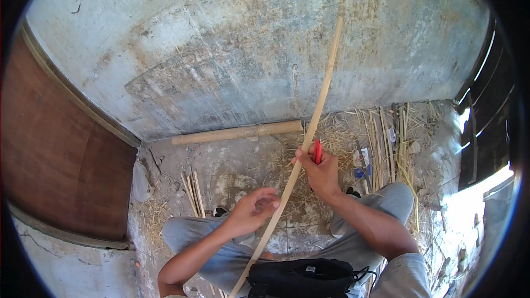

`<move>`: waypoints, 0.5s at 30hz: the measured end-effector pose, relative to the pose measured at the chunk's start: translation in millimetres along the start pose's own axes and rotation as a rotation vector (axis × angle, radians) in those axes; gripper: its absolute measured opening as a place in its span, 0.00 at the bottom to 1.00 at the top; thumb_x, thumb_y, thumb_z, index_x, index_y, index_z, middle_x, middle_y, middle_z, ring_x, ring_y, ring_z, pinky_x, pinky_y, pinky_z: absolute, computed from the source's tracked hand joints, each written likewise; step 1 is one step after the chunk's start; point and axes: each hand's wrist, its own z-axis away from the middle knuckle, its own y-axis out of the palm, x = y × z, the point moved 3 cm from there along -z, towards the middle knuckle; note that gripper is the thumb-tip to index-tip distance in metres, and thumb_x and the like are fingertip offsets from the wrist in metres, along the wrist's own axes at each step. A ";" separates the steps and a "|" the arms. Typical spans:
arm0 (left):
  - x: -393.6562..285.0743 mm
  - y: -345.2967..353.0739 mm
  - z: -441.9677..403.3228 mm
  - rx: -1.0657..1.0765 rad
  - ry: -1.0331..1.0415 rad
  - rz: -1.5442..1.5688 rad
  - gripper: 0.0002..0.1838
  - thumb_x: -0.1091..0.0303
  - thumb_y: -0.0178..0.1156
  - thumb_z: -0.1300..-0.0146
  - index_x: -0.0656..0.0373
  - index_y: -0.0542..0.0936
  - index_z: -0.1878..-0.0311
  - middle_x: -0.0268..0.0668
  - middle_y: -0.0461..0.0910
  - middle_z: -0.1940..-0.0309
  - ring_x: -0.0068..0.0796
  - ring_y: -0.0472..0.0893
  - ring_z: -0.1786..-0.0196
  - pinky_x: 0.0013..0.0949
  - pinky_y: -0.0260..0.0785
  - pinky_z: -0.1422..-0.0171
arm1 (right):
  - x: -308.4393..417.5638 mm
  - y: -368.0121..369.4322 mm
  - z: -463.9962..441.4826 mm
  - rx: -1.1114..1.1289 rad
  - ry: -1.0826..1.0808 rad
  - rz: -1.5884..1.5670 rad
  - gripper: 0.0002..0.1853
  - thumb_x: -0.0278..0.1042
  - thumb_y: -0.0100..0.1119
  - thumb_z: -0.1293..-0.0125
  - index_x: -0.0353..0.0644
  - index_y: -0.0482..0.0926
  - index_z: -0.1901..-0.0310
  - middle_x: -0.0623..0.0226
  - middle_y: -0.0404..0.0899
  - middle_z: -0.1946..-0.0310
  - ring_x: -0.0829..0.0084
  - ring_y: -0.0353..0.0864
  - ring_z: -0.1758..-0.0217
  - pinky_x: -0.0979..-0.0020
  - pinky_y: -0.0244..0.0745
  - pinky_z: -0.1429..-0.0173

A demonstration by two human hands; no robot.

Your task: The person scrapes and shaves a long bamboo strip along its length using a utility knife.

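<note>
A long pale bamboo strip [326, 85] slants from the wall side down past my lap. My right hand [320, 172] is closed on the strip near its middle and also holds a small red tool [317, 152], whose lower part is hidden by the hand. My left hand [254, 209] is beside the lower part of the strip, fingers curled but apart, with nothing seen in it. On my lap lies a black pouch [301, 278], and the strip passes its left side.
A thick bamboo pole [237, 133] lies along the foot of the stained wall [221, 72]. Thin sticks [193, 193] are at the left and more strips [383, 143] at the right, among shavings [342, 132]. A brown panel [66, 149] stands at the left.
</note>
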 end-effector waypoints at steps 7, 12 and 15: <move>-6.7 24.5 -33.1 0.105 -0.133 0.195 0.21 0.65 0.56 0.25 0.66 0.68 0.35 0.39 0.80 0.58 0.22 0.82 0.68 0.27 0.76 0.63 | -4.4 5.8 -2.4 0.057 -0.008 0.178 0.10 0.33 0.65 0.31 0.32 0.83 0.61 0.70 0.84 0.73 0.86 0.75 0.71 0.76 0.69 0.69; 17.1 25.8 -15.2 0.179 -0.197 0.345 0.16 0.66 0.55 0.24 0.66 0.70 0.40 0.38 0.80 0.63 0.21 0.79 0.75 0.27 0.74 0.68 | -3.4 2.1 -11.3 0.022 -0.037 0.188 0.11 0.35 0.66 0.32 0.33 0.84 0.63 0.71 0.83 0.75 0.87 0.73 0.73 0.77 0.68 0.69; 16.4 23.2 -5.3 0.202 -0.236 0.343 0.13 0.66 0.54 0.23 0.65 0.74 0.46 0.38 0.80 0.67 0.21 0.78 0.75 0.28 0.73 0.69 | 3.6 2.3 -9.4 -0.018 -0.037 0.120 0.12 0.36 0.67 0.32 0.33 0.84 0.63 0.72 0.83 0.75 0.87 0.73 0.73 0.78 0.69 0.68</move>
